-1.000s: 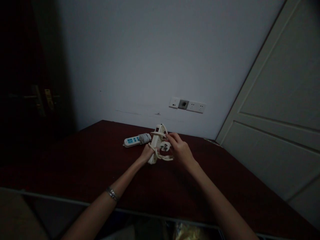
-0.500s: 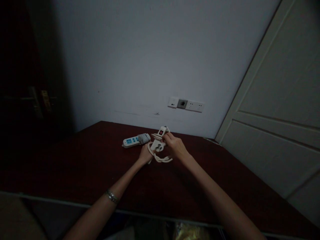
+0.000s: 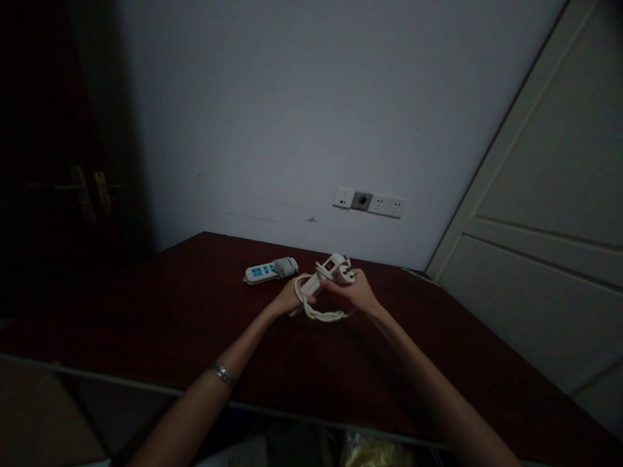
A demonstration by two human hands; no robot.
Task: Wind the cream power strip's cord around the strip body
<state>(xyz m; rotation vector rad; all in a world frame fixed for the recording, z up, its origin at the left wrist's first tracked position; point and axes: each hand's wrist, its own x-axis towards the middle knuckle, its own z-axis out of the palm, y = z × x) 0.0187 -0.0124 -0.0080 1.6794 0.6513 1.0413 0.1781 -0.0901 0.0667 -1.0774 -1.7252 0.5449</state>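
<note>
A white power strip (image 3: 312,286) with a red switch is held above the table, tilted up toward the right. My left hand (image 3: 288,298) is closed around its near end. My right hand (image 3: 359,290) grips the far end, thumb across the front beside the switch; its other fingers are partly hidden behind. A white plug (image 3: 346,275) with its pins showing lies against that end, by my right fingers. The white cord (image 3: 325,316) wraps around the strip and hangs below in a twisted loop between my hands.
A second power strip (image 3: 263,273) with blue sockets, its grey cord (image 3: 286,267) bundled round one end, lies on the dark red table (image 3: 195,311) to the left. Wall sockets (image 3: 387,205) sit above the table's back edge. A pale panelled door (image 3: 540,259) stands at right.
The plug has moved from the strip's middle up to its far end beside my right hand. The strip leans further right, and my right hand has shifted from the cord to grip that end.
</note>
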